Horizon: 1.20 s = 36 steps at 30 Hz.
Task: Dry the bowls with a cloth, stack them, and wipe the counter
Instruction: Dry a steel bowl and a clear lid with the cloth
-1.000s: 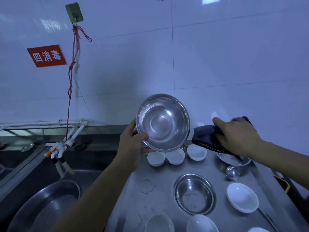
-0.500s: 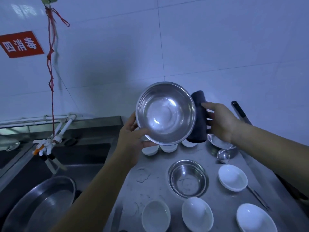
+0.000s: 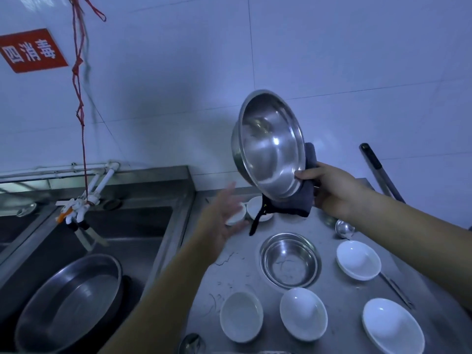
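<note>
A large steel bowl (image 3: 268,146) is held up in the air, tilted, its inside facing me. My right hand (image 3: 332,190) grips its lower right rim, thumb inside, with a dark cloth (image 3: 296,203) bunched behind the bowl. My left hand (image 3: 224,215) hovers below and left of the bowl with fingers spread, holding nothing. On the steel counter (image 3: 245,267) sit a smaller steel bowl (image 3: 290,261) and several white bowls, among them one (image 3: 241,316) at the front and one (image 3: 358,259) on the right.
A sink with a big steel basin (image 3: 69,300) lies to the left. A tap (image 3: 102,182) and a red string (image 3: 79,98) hang over it. A steel ladle (image 3: 344,228) and a dark-handled tool (image 3: 378,169) lean near the right wall.
My left hand has let go of the large steel bowl and dropped away. My right hand, with the cloth, has taken the bowl's rim and now holds it higher and further right.
</note>
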Motion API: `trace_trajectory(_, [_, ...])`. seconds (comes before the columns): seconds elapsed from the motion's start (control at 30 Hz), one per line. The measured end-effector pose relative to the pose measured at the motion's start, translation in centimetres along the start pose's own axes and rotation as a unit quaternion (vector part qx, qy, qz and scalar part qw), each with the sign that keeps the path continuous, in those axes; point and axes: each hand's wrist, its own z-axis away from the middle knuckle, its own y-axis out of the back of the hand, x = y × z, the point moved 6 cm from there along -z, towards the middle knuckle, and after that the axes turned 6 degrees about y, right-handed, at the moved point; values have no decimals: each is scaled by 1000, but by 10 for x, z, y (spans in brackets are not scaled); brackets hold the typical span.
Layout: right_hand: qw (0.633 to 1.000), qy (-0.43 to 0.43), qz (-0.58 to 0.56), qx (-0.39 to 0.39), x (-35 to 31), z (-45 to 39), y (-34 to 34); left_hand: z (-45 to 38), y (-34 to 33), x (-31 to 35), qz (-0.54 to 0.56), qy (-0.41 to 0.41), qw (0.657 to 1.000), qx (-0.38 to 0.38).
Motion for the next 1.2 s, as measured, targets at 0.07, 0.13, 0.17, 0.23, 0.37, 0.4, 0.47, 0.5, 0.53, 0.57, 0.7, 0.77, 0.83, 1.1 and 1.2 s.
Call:
trace_trajectory(0.07, [1000, -7, 2, -19, 4, 1, -5, 3, -19, -25, -1, 67, 995, -68])
trace_trajectory(0.13, [1000, -6, 14, -10, 9, 1, -5, 6, -33, -37, 25, 81, 991, -108])
trace_trajectory(0.17, [1000, -6, 16, 1, 12, 2, -4, 5, -36, -40, 29, 73, 991, -111])
trace_trajectory(0.23, [999, -21, 17, 18, 19, 4, 0, 3, -36, -42, 22, 62, 993, -96])
trace_trajectory(0.37, [996, -90, -11, 21, 41, 14, 4, 9, -38, -42, -22, 62, 990, -125])
trace_trajectory(0.4, [994, -102, -21, 21, 45, 16, 4, 12, -41, -43, -39, 64, 987, -141])
trace_trajectory(0.47, [995, -98, -15, 19, 47, 17, 6, 15, -43, -46, -58, 65, 984, -154])
trace_trajectory(0.5, [996, -85, 0, 18, 46, 17, 7, 14, -39, -48, -74, 64, 985, -143])
trace_trajectory(0.53, [997, -67, 16, 21, 44, 17, 8, 11, -32, -51, -101, 62, 986, -116])
trace_trajectory(0.57, [998, -46, 29, 31, 42, 18, 10, 7, -23, -54, -131, 56, 987, -79])
trace_trajectory(0.7, [985, 94, 94, 113, 26, 18, 23, 5, 26, -42, -70, -54, 982, 165])
trace_trajectory(0.77, [966, 166, 136, 144, 18, 18, 27, 26, 39, -16, -32, -204, 940, 273])
trace_trajectory(0.83, [948, 219, 167, 159, 14, 23, 25, 51, 22, 11, -124, -350, 888, 272])
trace_trajectory(1.1, [872, 425, 237, 43, 33, 72, -51, 57, -76, -6, -99, -206, 972, -48])
trace_trajectory(1.2, [836, 462, 295, 11, 48, 85, -62, 64, -63, -1, -58, -212, 974, -56])
